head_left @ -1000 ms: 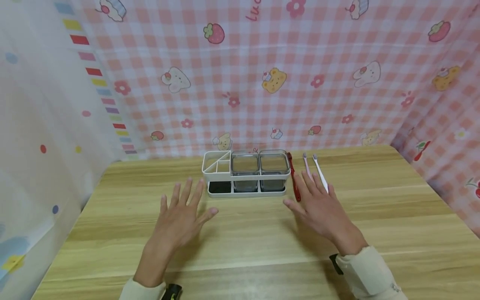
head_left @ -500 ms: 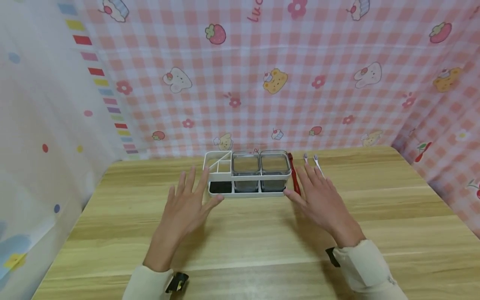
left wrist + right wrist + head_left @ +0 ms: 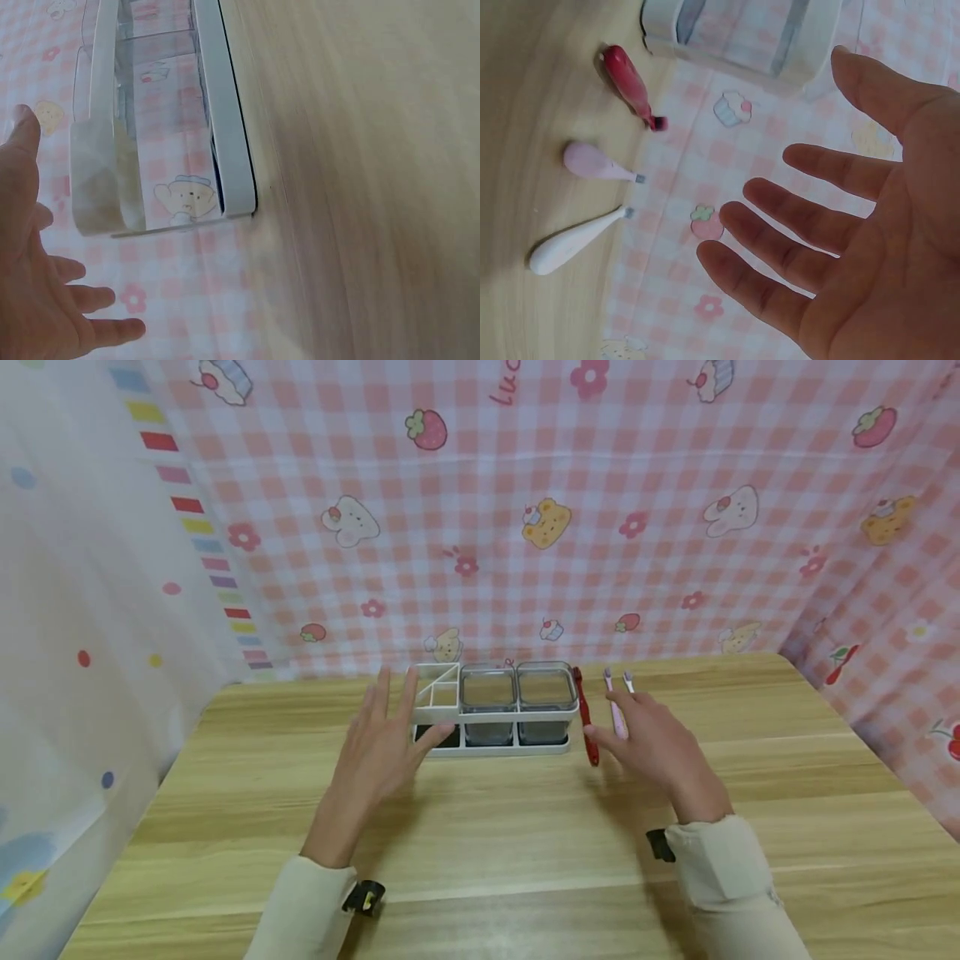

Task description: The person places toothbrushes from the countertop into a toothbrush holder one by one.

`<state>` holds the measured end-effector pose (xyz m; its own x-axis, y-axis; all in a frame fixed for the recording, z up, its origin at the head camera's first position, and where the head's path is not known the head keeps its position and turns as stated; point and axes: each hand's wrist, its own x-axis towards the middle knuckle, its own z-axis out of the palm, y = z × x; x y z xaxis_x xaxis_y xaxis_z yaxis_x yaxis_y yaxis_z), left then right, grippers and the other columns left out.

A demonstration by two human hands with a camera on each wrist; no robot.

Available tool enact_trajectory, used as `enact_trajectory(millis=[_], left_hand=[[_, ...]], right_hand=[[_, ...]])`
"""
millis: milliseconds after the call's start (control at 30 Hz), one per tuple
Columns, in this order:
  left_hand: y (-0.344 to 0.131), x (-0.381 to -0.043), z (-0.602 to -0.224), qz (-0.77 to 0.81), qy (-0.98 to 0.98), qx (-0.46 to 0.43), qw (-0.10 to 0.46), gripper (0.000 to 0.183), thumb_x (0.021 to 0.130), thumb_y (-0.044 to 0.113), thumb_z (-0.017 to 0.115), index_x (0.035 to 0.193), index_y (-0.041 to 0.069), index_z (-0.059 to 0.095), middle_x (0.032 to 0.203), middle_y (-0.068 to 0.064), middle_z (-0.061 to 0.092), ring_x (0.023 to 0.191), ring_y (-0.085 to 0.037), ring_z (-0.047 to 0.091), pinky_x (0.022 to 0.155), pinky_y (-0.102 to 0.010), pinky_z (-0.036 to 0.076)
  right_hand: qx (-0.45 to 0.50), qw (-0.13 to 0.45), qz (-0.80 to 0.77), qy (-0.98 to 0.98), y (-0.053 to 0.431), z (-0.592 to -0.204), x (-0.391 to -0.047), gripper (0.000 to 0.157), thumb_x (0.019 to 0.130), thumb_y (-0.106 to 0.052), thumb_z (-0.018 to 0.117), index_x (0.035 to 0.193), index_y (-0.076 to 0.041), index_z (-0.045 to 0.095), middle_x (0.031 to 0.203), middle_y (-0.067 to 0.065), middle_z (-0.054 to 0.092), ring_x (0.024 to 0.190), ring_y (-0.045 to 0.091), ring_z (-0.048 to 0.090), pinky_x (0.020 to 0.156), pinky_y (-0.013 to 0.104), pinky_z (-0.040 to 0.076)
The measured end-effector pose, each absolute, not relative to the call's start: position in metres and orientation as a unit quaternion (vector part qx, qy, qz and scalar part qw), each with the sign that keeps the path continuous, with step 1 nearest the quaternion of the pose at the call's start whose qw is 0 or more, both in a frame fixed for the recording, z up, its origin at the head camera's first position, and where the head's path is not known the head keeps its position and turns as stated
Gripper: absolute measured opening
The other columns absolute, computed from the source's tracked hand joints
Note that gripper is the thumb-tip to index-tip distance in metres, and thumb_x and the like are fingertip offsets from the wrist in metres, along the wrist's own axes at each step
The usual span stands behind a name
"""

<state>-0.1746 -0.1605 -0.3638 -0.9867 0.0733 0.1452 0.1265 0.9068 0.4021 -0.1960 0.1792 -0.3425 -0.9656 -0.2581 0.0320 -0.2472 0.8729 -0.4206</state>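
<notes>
A white toothbrush holder (image 3: 517, 716) stands near the back of the table, with two clear cups (image 3: 487, 687) in its right part and a divided section at its left. My left hand (image 3: 378, 752) reaches beside its left end, fingers spread, holding nothing. My right hand (image 3: 663, 743) hovers over the toothbrushes with fingers slightly bent and nothing in it. To the right of the holder lie a red toothbrush (image 3: 586, 718), a pink toothbrush (image 3: 618, 720) and a white toothbrush (image 3: 577, 241). In the head view my right hand hides most of the white one.
The wooden table (image 3: 480, 877) carries all of this. Behind it hangs a pink checked cloth (image 3: 480, 510), close to the back of the holder. A pale dotted cloth (image 3: 105, 610) closes off the left side.
My left hand has moved forward to the holder's left end. My right hand has shifted slightly forward and its fingers have bent. The holder and toothbrushes stay put.
</notes>
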Motion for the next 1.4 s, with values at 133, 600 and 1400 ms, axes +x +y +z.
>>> enact_trajectory(millis=[133,600,1400], left_hand=[[-0.159,-0.184,-0.365,-0.249,-0.965,-0.049,0.063,0.092,0.096,0.072,0.043,0.164,0.03,-0.002,0.169,-0.015,-0.005,0.152,-0.043,0.005,0.113,-0.068,0.021],[-0.156,-0.214,-0.38,-0.377,-0.921,-0.034,0.094,0.091,0.095,0.072,0.046,0.164,0.021,0.014,0.163,-0.019,0.022,0.141,-0.044,0.035,0.109,-0.067,0.032],[-0.153,-0.216,-0.384,-0.421,-0.904,-0.006,0.078,0.108,0.084,0.071,0.066,0.163,0.015,0.018,0.164,-0.014,0.023,0.145,-0.038,0.031,0.11,-0.063,0.032]], right_hand=[[-0.124,0.023,-0.238,0.963,0.19,-0.337,-0.206,0.067,0.101,-0.037,0.062,0.148,0.007,0.043,0.148,0.033,0.043,0.135,0.052,0.04,0.104,0.066,0.037],[-0.06,0.067,-0.297,0.951,0.214,-0.347,-0.239,0.069,0.105,-0.042,0.052,0.148,0.01,0.039,0.143,0.037,0.045,0.128,0.053,0.046,0.1,0.063,0.042],[0.048,0.093,-0.346,0.932,0.217,-0.385,-0.274,0.069,0.103,-0.033,0.055,0.153,0.009,0.032,0.147,0.036,0.041,0.131,0.05,0.044,0.103,0.059,0.042]])
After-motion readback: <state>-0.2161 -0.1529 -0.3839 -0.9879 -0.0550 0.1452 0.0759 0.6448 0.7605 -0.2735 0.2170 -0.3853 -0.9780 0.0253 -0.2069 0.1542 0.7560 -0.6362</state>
